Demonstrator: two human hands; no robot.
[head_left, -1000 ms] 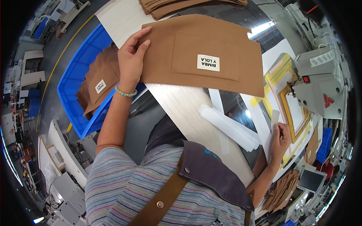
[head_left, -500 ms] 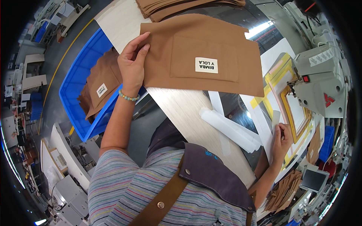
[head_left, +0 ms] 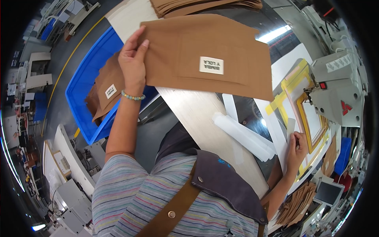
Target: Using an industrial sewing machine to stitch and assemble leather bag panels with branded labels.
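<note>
Fingers [head_left: 136, 37] of the left hand [head_left: 133, 61] are closed on the left edge of a brown fabric panel [head_left: 185, 43], near its upper left corner, the thumb lying over its face. This panel spans the space above the bench [head_left: 185, 112], its white printed label [head_left: 211, 65] facing up; whether its far end rests on anything, I cannot tell. Below the panel's right end, the right hand [head_left: 297, 152] pinches a thin pale strip [head_left: 291, 127]. Left of the panel, a blue bin [head_left: 107, 42] holds more brown pieces [head_left: 107, 77]; beyond its top edge lies a brown stack [head_left: 205, 7]. Below the panel are white rolled sheets [head_left: 244, 136]. To its right stand a yellow frame [head_left: 303, 126] and a pale grey sewing machine [head_left: 335, 85].
</note>
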